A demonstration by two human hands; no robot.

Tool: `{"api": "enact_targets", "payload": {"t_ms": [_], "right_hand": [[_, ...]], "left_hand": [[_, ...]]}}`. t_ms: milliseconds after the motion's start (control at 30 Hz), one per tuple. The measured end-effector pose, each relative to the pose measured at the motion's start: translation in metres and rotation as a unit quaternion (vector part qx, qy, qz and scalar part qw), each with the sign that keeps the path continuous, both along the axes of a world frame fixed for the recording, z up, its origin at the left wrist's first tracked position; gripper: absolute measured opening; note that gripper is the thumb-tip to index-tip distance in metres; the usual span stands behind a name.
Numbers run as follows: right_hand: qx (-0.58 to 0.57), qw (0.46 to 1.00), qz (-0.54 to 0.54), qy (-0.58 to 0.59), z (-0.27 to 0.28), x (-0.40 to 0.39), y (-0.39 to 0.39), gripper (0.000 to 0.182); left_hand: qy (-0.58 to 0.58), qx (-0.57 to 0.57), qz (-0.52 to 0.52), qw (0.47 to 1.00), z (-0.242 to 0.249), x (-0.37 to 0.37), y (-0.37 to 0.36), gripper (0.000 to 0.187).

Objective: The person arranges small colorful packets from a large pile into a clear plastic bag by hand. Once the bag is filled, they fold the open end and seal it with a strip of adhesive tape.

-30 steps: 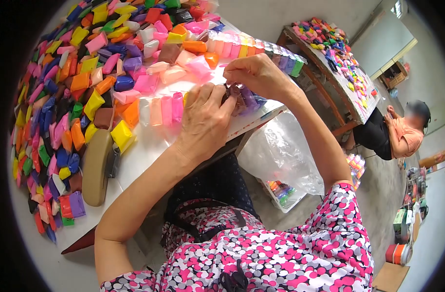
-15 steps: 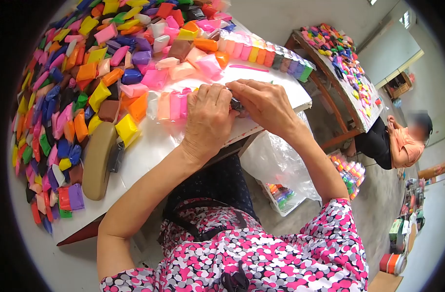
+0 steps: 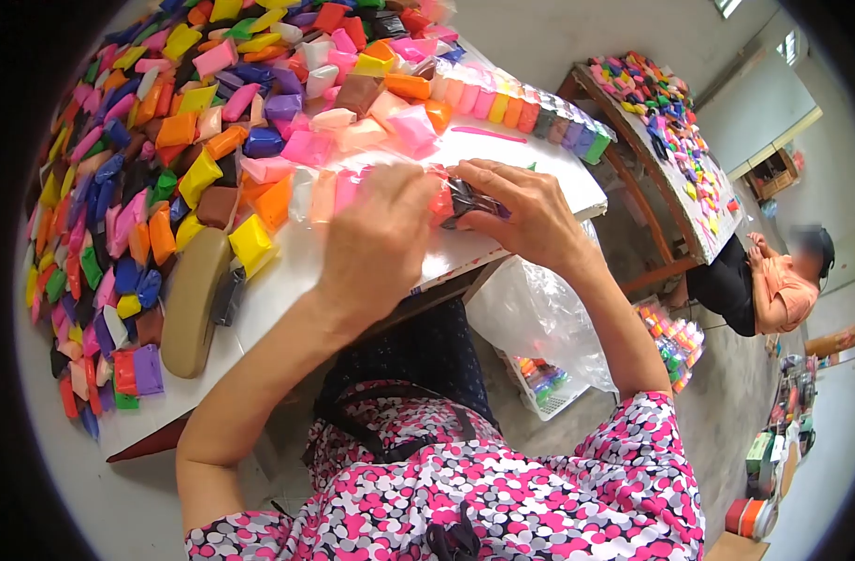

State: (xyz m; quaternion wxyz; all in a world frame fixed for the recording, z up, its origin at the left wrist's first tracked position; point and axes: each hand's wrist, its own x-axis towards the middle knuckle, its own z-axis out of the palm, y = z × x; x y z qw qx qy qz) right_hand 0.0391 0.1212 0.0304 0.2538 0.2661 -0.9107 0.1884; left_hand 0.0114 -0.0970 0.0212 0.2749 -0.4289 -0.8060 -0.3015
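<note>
A row of small wrapped packets lies along the table's near edge, with a white one, a peach packet (image 3: 323, 196) and a pink packet (image 3: 346, 192) showing at its left end. My left hand (image 3: 376, 238) is over the middle of this row, smeared by motion, and its fingers hide what is beneath. Beside its fingertips is a red packet (image 3: 441, 198). My right hand (image 3: 530, 213) has thumb and fingers closed around a shiny black packet (image 3: 467, 200) just right of the red one. Clear film wraps the row.
A large heap of coloured packets (image 3: 179, 131) covers the table's left and back. Behind my hands lies a finished-looking colour row (image 3: 511, 110). A tan curved object (image 3: 195, 304) rests at left. Below are a white basket (image 3: 549, 397) and plastic bag (image 3: 539, 309). A person (image 3: 773, 285) sits at right.
My hands have moved apart, the left one shifting leftward. The red and black packets, mostly covered before, now show between them. The whole view has shifted slightly.
</note>
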Motion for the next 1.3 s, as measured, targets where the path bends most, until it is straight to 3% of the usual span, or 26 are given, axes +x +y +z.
{"api": "enact_targets", "payload": {"t_ms": [133, 233, 333, 367, 467, 567, 867, 967, 1167, 1300], "right_hand": [[-0.015, 0.999, -0.014, -0.050, 0.006, 0.002, -0.002, 0.055], [-0.027, 0.996, -0.026, -0.078, 0.008, 0.001, -0.003, 0.055], [-0.029, 0.996, -0.034, -0.077, 0.008, -0.001, -0.002, 0.056], [-0.031, 0.996, -0.039, -0.080, 0.009, 0.000, -0.002, 0.056], [-0.040, 0.993, -0.054, -0.093, 0.009, -0.002, 0.000, 0.057], [-0.029, 0.994, -0.059, -0.086, 0.009, -0.002, -0.002, 0.057], [0.002, 0.999, -0.036, -0.005, -0.002, 0.001, -0.002, 0.040], [-0.002, 0.999, -0.036, -0.002, -0.005, 0.002, -0.002, 0.036], [0.001, 0.999, -0.025, 0.031, -0.008, 0.002, -0.003, 0.027], [-0.015, 0.999, -0.037, 0.031, -0.011, 0.002, -0.003, 0.023]], "left_hand": [[0.121, -0.049, 0.049, 0.990, 0.041, -0.028, -0.029, 0.055], [0.051, -0.115, -0.006, 0.992, 0.041, -0.066, -0.054, 0.062], [-0.009, -0.179, 0.008, 0.984, 0.043, -0.078, -0.061, 0.052], [-0.025, -0.204, -0.004, 0.979, 0.044, -0.078, -0.062, 0.034], [0.028, -0.146, 0.079, 0.986, 0.040, -0.062, -0.057, 0.026], [0.246, -0.091, 0.060, 0.963, 0.023, -0.058, -0.058, 0.021], [0.329, -0.261, 0.121, 0.900, -0.001, -0.046, -0.075, 0.012], [0.395, -0.234, 0.100, 0.883, -0.002, -0.045, -0.075, 0.013], [0.383, -0.218, 0.091, 0.893, -0.002, -0.045, -0.073, 0.013], [0.260, -0.206, 0.124, 0.935, -0.014, -0.032, -0.074, 0.014]]}}
